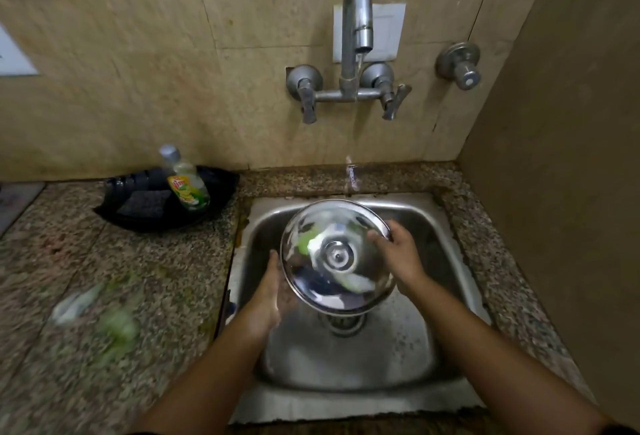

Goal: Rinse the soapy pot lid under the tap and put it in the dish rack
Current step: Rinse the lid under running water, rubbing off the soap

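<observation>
Both forearms reach over the steel sink (pixel 408 396). Right hand (pixel 398 254) pinches the steel pot lid (pixel 336 258) by its rim above the drain, under the tap (pixel 356 19)'s thin stream; left hand (pixel 270 292) lies open-palmed against the lid's lower left edge.

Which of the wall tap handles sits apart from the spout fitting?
The round knob at far right, mounted alone on the wall. The two lever handles flank the spout.

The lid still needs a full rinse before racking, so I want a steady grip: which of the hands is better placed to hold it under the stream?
Probably the right hand: its fingers grip the pot lid at the rim. The left hand only rests open against the opposite edge.
</observation>
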A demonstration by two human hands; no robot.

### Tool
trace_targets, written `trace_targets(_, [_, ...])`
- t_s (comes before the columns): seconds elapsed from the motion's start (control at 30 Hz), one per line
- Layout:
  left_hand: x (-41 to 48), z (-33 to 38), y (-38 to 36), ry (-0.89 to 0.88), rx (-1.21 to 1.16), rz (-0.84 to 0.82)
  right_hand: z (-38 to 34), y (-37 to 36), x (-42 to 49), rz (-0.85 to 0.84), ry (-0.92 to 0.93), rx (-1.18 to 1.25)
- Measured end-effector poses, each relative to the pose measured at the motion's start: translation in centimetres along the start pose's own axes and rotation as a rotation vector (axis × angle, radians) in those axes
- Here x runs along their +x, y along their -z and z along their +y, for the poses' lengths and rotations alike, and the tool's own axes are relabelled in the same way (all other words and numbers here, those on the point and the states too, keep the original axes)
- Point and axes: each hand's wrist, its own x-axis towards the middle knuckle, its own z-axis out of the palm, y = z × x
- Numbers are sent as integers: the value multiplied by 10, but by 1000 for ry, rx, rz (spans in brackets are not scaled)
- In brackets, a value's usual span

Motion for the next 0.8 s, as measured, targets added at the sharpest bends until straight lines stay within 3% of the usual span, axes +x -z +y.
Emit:
trace_targets(0.17, [-2, -3, 0, -146, 43, 93, 30, 5, -1, 68, -510, 316])
trace_targets(0.3, [-3, 6, -20, -242, 89, 111, 28, 2, 9, 98, -554, 243])
trace_targets(0.37, [-2, 8, -34, -315, 68, 138, 27, -3, 18, 150, -424, -7])
trace_targets(0.53, [0, 21, -63, -401, 9, 230, 12, -15, 38, 136, 110, -1016])
trace_targets(0.6, [-1, 28, -75, -409, -5, 227, 0, -25, 47, 20, 255, -1084])
trace_targets(0.73, [3, 41, -89, -439, -12, 244, -18, -45, 32, -457, 538, -1034])
trace_targets(0.8, [4, 49, -86, -449, -28, 269, -18, -31, 16, -610, 633, -1027])
